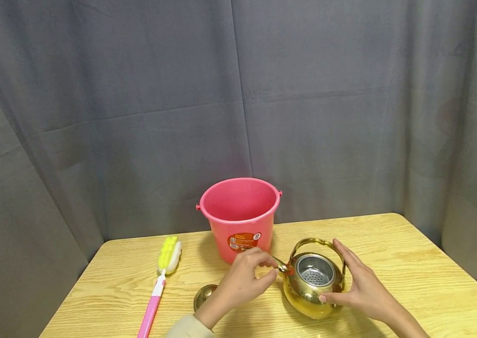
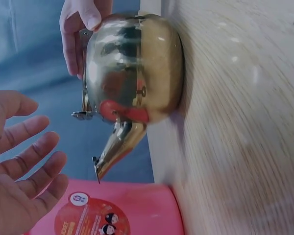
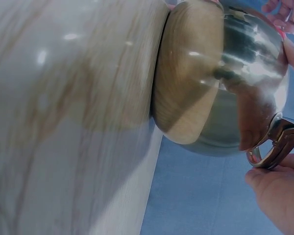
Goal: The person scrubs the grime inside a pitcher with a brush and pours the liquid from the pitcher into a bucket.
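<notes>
A shiny gold teapot [image 1: 308,300] stands upright on the table, its overhead handle raised and its top uncovered, showing a perforated metal strainer [image 1: 316,270]. My right hand [image 1: 363,286] holds it at the right side, thumb on the body near the opening and fingers along the outside of the handle. Close to the spout [image 2: 118,144] is my left hand [image 2: 27,161], its fingers loosely bent and apart from the metal in the left wrist view. The round gold lid [image 1: 204,295] lies on the table, partly hidden behind my left forearm.
A pink bucket [image 1: 217,234] with a red label stands behind the spout, near the table's back edge. Off to the left lies a brush [image 1: 150,312] with a pink handle and a yellow-and-white head. Grey curtains [image 1: 179,117] hang behind the wooden table [image 1: 111,286].
</notes>
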### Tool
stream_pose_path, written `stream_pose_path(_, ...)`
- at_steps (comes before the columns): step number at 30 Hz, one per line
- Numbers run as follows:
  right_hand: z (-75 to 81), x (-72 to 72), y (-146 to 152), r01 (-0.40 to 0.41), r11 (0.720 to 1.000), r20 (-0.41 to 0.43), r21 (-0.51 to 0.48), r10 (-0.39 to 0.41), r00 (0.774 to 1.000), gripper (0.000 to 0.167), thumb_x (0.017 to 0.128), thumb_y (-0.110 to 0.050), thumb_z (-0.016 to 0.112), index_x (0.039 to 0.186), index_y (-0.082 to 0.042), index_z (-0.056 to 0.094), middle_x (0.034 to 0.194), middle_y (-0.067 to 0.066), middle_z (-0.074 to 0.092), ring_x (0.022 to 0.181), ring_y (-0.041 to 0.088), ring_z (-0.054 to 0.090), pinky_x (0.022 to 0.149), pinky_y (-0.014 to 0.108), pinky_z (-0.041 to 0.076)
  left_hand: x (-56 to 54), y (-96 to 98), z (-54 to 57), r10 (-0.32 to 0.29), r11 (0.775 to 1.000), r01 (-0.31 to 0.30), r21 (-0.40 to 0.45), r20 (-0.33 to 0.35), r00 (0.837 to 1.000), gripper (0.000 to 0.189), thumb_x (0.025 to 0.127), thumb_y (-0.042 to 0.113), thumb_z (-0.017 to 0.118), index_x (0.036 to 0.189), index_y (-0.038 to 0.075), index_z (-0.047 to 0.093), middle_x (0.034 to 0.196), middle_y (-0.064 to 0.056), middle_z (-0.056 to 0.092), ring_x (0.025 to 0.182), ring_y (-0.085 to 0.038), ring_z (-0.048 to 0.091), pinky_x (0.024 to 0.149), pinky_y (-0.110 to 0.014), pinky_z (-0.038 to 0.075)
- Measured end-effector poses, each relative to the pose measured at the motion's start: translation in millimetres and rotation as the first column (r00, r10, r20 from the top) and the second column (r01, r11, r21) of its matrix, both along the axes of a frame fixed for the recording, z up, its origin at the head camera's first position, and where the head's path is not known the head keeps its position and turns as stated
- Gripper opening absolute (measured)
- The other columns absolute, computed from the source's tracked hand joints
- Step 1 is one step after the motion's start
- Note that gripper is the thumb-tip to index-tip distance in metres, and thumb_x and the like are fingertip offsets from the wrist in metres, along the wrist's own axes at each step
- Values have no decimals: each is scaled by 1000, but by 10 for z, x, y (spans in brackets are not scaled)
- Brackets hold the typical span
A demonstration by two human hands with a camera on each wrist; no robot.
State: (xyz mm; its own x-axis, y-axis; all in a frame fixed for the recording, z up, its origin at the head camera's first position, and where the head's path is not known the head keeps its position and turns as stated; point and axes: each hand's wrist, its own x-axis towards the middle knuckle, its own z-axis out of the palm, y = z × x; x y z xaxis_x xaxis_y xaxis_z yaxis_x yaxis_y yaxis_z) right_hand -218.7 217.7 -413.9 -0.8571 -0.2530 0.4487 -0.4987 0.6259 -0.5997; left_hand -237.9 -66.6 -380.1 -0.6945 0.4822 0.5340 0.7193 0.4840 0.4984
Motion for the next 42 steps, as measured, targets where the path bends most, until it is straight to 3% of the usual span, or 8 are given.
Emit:
stream_pose_path(8, 5, 3, -2, -4, 1000, 6, -2, 4, 1000, 120, 63, -46, 89, 154, -11, 20, 151, 23, 30, 132, 49, 31, 97, 69, 30, -6, 124, 12, -27, 999, 27, -20, 0, 1000, 7, 85, 13, 68, 91, 12, 72, 89, 6, 64, 86, -11, 58, 79, -21, 46)
stream_pose_path(20, 2, 4, -3, -1, 1000, 2, 4, 1, 1000, 119, 63, -47, 88, 155, -12, 20, 151, 22, 31, 132, 48, 32, 96, 68, 31, -59, 302, 24, -113, 994, 113, -9, -99, 989, 4, 84, 9, 68, 87, 8, 71, 85, 1, 67, 82, -11, 61, 79, -16, 44)
stream_pose_path(25, 7, 8, 0, -4, 1000, 7, 4, 4, 1000, 119, 64, -46, 88, 155, -14, 19, 151, 21, 31, 132, 48, 32, 96, 68, 31, -61, 381, 52, -144, 989, 141, -35, -132, 981, 6, 83, 8, 70, 89, 6, 71, 84, 0, 67, 81, -11, 61, 77, -12, 43)
stream_pose_path(31, 1, 10, 4, -6, 1000, 7, -1, 6, 1000, 118, 64, -45, 88, 155, -15, 19, 151, 21, 31, 131, 48, 33, 94, 69, 32, -50, 456, 76, -155, 986, 145, -84, -135, 979, 7, 84, 11, 70, 90, 8, 72, 86, 2, 67, 83, -6, 60, 78, -9, 40)
stream_pose_path(37, -9, 11, 4, -12, 1000, 0, -7, 12, 1000, 118, 65, -43, 88, 155, -15, 18, 151, 21, 31, 131, 49, 32, 93, 69, 32, -54, 519, 71, -199, 976, 185, -113, -131, 971, 8, 85, 11, 67, 91, 7, 71, 86, 1, 67, 77, -7, 58, 72, -8, 39)
stream_pose_path(42, -12, 5, 3, -17, 1000, -7, -7, 17, 1000, 118, 65, -44, 88, 155, -14, 18, 151, 21, 30, 131, 49, 33, 93, 69, 32, -61, 578, 55, -204, 970, 172, -174, -186, 961, 9, 86, 14, 65, 91, 10, 71, 89, 6, 68, 85, 0, 57, 78, -10, 40)
